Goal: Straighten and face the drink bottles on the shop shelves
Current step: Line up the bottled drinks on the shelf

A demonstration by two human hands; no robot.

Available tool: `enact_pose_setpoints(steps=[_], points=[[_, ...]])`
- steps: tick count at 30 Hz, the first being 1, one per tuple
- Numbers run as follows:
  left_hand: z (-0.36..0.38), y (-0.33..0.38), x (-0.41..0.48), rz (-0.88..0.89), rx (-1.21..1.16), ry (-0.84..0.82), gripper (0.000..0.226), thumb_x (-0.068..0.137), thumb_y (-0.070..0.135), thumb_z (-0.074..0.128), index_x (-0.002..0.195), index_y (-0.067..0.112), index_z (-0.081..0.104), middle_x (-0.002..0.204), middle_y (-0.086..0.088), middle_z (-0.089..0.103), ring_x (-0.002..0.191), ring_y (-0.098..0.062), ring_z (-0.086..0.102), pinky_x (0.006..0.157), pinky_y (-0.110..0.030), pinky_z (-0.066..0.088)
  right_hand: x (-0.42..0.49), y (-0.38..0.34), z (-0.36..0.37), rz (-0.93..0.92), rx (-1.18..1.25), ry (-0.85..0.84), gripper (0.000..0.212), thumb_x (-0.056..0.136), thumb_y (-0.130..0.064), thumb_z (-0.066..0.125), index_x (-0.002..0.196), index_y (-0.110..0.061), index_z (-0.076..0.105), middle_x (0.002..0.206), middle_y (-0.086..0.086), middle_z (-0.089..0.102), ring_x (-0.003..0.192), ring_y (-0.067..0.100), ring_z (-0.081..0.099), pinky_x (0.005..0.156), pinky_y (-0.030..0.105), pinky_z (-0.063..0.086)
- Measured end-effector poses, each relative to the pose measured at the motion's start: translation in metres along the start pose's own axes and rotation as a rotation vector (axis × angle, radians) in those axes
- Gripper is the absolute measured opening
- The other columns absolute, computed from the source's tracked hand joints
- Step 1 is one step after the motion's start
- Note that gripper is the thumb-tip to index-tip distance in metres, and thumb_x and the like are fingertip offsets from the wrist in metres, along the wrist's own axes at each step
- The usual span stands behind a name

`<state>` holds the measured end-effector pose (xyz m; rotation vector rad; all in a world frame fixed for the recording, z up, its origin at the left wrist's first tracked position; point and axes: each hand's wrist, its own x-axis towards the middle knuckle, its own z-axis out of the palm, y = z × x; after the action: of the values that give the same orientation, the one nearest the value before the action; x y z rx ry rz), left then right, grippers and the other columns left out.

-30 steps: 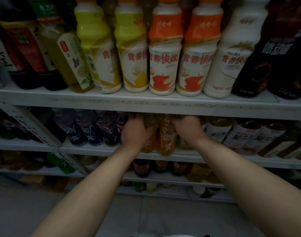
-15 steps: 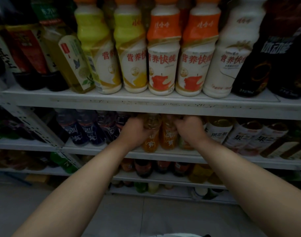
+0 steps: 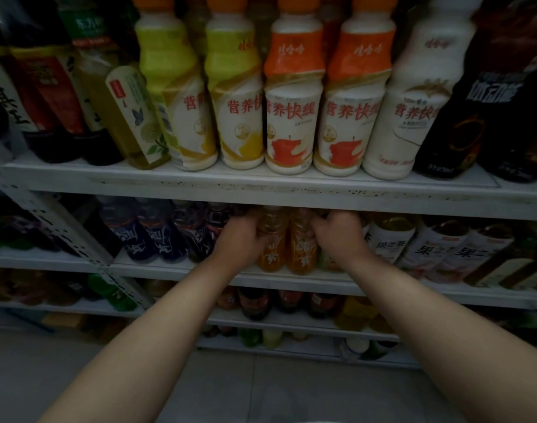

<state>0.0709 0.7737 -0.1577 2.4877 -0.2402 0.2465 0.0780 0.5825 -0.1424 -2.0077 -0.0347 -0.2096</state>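
White metal upper shelf (image 3: 261,190), carrying tall milk-drink bottles (image 3: 291,117), overhangs the middle shelf (image 3: 291,279) and hides the caps there; dark blue bottles (image 3: 145,236) stand left, pale-labelled tea bottles (image 3: 426,248) right. Between them, near the middle shelf's front edge, the left hand (image 3: 239,236) grips the left orange bottle (image 3: 271,248); the right hand (image 3: 337,236) grips the right orange bottle (image 3: 302,251); both upright, touching, white lettering outward.

The upper shelf's lip (image 3: 261,196) hides the caps of the left orange bottle (image 3: 271,254) and the right orange bottle (image 3: 302,254). Your left hand (image 3: 239,236) and right hand (image 3: 340,236) curl round them, and your fingertips are out of sight behind. The picture's top edge cuts off the caps of the milk-drink bottles (image 3: 291,117). The lower-shelf bottles (image 3: 255,303) are too dim and blurred for you to read.
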Motion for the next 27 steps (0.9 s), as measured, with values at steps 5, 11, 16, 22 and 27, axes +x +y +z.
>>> enact_pose_setpoints(steps=[5, 11, 16, 22, 27], points=[[-0.002, -0.002, -0.001, -0.004, -0.002, -0.010, 0.048, 0.077, 0.031, 0.076, 0.119, 0.013, 0.061, 0.111, -0.007, 0.068, 0.100, -0.023, 0.063, 0.077, -0.020, 0.042, -0.002, -0.005, -0.002, -0.012, -0.001, 0.003, 0.025, 0.082, -0.033, 0.072, 0.102, -0.018, 0.066, 0.086, -0.006, 0.065, 0.086, 0.016, 0.065, 0.080, 0.032, 0.053], [-0.013, -0.007, -0.030, -0.090, -0.176, 0.116, 0.050, 0.079, 0.027, 0.073, 0.126, 0.023, 0.057, 0.109, 0.013, 0.062, 0.098, -0.003, 0.060, 0.079, -0.012, 0.044, -0.030, -0.002, 0.004, -0.146, -0.263, 0.182, 0.029, 0.087, -0.034, 0.064, 0.111, -0.018, 0.060, 0.094, -0.012, 0.049, 0.091, 0.005, 0.047, 0.079, 0.022, 0.035], [-0.037, -0.045, -0.063, -0.376, -0.189, 0.377, 0.033, 0.083, 0.017, 0.066, 0.115, 0.022, 0.063, 0.092, 0.019, 0.062, 0.088, 0.000, 0.061, 0.069, -0.004, 0.038, -0.055, 0.006, 0.038, -0.261, -0.270, -0.010, 0.022, 0.089, -0.023, 0.060, 0.110, -0.018, 0.061, 0.099, -0.011, 0.048, 0.086, 0.002, 0.045, 0.071, 0.014, 0.033], [-0.069, -0.052, -0.041, -0.237, -0.079, 0.329, 0.027, 0.087, 0.015, 0.060, 0.113, 0.013, 0.066, 0.104, -0.003, 0.069, 0.094, -0.013, 0.061, 0.082, -0.022, 0.044, -0.045, -0.003, 0.104, 0.083, -0.288, -0.460, 0.046, 0.095, -0.029, 0.051, 0.139, -0.025, 0.043, 0.132, 0.001, 0.054, 0.108, 0.018, 0.060, 0.087, 0.034, 0.053], [-0.078, -0.043, -0.015, -0.181, 0.216, 0.171, 0.022, 0.085, 0.022, 0.059, 0.067, 0.010, 0.055, 0.061, 0.001, 0.050, 0.065, -0.024, 0.058, 0.052, -0.027, 0.038, -0.043, -0.012, 0.146, 0.116, -0.224, -0.366, 0.052, 0.086, -0.040, 0.063, 0.132, -0.021, 0.047, 0.127, 0.002, 0.057, 0.111, 0.022, 0.056, 0.081, 0.027, 0.044]])
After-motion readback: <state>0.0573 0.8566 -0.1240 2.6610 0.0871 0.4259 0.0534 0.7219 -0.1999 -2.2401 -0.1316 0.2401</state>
